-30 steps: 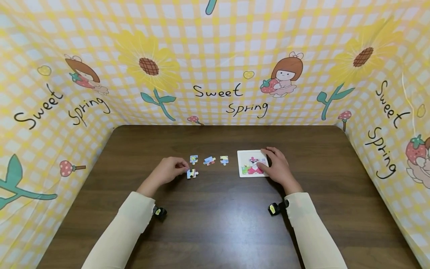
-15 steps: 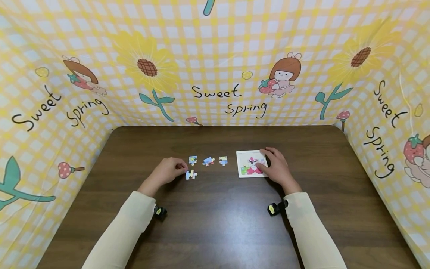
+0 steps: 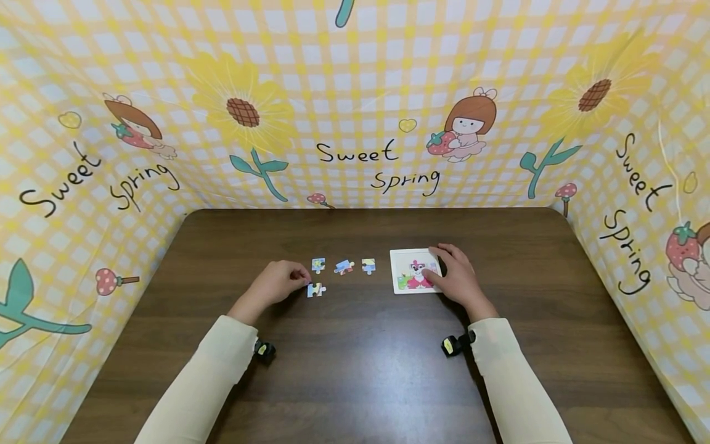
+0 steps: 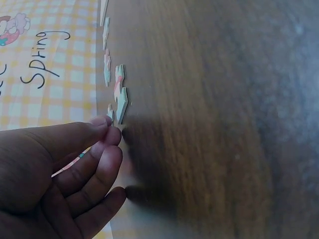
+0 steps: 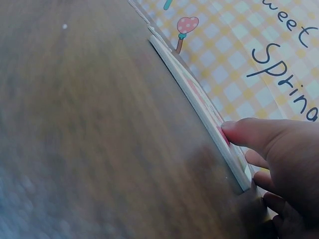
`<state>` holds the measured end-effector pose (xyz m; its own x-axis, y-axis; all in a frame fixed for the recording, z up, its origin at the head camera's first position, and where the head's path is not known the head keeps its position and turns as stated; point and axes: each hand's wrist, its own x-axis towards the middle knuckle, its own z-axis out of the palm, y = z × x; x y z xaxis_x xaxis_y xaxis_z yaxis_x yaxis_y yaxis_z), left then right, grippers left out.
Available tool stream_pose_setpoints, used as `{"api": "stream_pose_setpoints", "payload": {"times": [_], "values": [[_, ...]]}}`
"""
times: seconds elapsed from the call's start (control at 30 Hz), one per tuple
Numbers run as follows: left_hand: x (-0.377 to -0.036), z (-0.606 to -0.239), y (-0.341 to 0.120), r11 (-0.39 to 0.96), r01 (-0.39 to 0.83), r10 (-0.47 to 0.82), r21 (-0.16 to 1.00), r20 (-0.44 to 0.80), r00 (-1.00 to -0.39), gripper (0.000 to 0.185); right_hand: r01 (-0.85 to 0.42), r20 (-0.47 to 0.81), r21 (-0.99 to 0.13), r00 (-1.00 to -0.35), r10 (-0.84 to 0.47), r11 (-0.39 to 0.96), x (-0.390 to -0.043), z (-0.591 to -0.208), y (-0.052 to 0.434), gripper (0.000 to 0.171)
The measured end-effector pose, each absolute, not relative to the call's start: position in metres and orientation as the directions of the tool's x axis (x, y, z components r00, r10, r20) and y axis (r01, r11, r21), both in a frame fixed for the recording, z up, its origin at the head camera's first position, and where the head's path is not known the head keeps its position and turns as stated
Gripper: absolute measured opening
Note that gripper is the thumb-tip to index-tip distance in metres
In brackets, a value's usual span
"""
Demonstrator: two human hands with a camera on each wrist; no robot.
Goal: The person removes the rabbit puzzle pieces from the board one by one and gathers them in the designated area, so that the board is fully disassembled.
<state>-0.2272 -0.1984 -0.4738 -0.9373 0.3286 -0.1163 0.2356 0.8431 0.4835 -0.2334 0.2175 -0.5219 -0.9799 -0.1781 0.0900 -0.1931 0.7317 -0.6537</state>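
Observation:
My left hand is beside the nearest jigsaw piece, fingertips close together at its upper left corner. In the left wrist view, that piece lies flat just beyond the thumb and forefinger tips of my left hand, with no piece visible between them. My right hand grips the right side of a white-rimmed puzzle tray. In the right wrist view, the thumb of my right hand presses on the tray's face, its other fingers beside the edge.
A row of loose jigsaw pieces lies behind the nearest one: a left piece, a tilted middle piece and a right piece. Everything rests on a dark wooden table, enclosed by a yellow checked cloth.
The whole head view has shifted slightly to the left. Hands, tray and pieces keep their places relative to each other.

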Motion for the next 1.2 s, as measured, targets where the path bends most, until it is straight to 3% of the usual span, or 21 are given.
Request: {"api": "stream_pose_setpoints", "payload": {"times": [0.47,1.0,1.2], "values": [[-0.228,-0.460,-0.181,0.822,0.265,0.330,0.503,-0.041,-0.943,0.010,-0.197,0.104,-0.649,-0.980,-0.171,0.735,-0.235,-0.522,0.219,0.062],[-0.230,-0.448,-0.095,0.755,0.331,0.380,0.567,0.035,-0.924,0.009,-0.210,0.113,-0.639,-0.977,-0.180,0.740,-0.234,-0.524,0.219,0.060],[-0.232,-0.447,-0.052,0.734,0.363,0.435,0.575,0.012,-0.900,0.021,-0.193,0.094,-0.651,-0.980,-0.175,0.734,-0.234,-0.525,0.220,0.058]]}}
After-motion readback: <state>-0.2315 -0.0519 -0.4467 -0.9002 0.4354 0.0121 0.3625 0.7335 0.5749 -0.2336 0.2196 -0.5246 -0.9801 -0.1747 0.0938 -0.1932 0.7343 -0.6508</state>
